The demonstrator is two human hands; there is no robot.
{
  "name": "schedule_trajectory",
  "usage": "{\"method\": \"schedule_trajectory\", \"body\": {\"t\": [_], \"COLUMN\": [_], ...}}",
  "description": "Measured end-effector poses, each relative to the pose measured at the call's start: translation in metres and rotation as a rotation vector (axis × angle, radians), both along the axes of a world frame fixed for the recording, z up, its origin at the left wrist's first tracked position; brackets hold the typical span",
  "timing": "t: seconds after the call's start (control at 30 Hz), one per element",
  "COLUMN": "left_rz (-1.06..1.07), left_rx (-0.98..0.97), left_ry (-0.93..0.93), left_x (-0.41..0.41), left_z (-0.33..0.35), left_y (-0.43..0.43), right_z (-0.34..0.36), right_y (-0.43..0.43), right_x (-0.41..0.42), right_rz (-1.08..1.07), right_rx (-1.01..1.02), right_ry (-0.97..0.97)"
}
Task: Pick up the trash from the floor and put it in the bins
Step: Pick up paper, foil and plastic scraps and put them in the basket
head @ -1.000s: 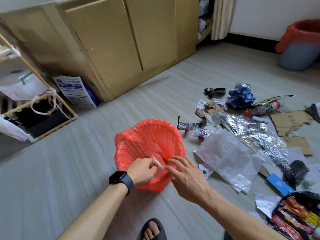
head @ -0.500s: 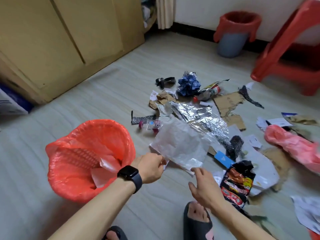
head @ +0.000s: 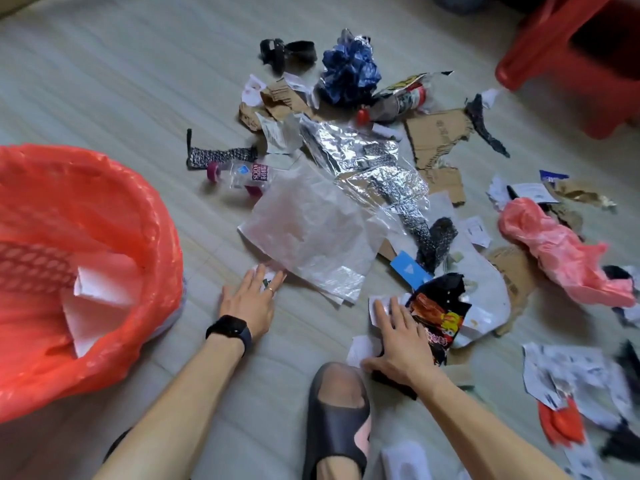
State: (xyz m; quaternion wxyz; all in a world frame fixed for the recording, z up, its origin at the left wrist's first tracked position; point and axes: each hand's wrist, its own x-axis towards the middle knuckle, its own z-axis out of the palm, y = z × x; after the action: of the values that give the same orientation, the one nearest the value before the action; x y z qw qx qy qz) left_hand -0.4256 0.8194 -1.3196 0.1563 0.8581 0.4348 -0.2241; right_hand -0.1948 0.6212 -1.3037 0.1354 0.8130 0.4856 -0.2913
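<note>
A bin lined with a red bag (head: 114,209) stands at the left, with white paper (head: 100,292) inside it. Trash lies scattered over the floor: a translucent plastic sheet (head: 311,233), silver foil (head: 363,157), a clear bottle (head: 242,174), cardboard (head: 436,140), a black and red snack wrapper (head: 436,317). My left hand (head: 251,299), with a black watch on the wrist, lies flat with straight fingers on a small white scrap (head: 265,271) at the sheet's near corner. My right hand (head: 398,341) is spread over white paper scraps (head: 363,348) beside the wrapper.
A red plastic stool (head: 571,46) stands at the top right. A pink plastic bag (head: 561,247) and more torn paper (head: 571,375) lie at the right. My foot in a dark sandal (head: 337,420) is planted just below my right hand.
Both hands left the bin and went down to the floor, left onto a scrap, right onto paper by the wrapper. The view swung right and down, so the bin now sits at the left.
</note>
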Motion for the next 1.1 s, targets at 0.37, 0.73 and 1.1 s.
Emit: {"method": "schedule_trajectory", "body": {"t": [0.37, 0.73, 1.1], "left_rz": [-0.026, -0.062, -0.129], "left_rx": [0.044, 0.156, -0.096], "left_ry": [-0.020, -0.031, -0.002], "left_x": [-0.021, -0.047, -0.035], "left_z": [0.002, -0.005, 0.011], "left_y": [-0.058, -0.100, -0.068], "right_z": [-0.010, 0.021, 0.036], "right_y": [-0.007, -0.003, 0.022], "right_x": [-0.023, -0.023, -0.035], "right_rz": [0.131, 0.074, 0.043], "right_rx": [0.215, 0.234, 0.447], "right_ry": [-0.120, -0.015, 0.097]}}
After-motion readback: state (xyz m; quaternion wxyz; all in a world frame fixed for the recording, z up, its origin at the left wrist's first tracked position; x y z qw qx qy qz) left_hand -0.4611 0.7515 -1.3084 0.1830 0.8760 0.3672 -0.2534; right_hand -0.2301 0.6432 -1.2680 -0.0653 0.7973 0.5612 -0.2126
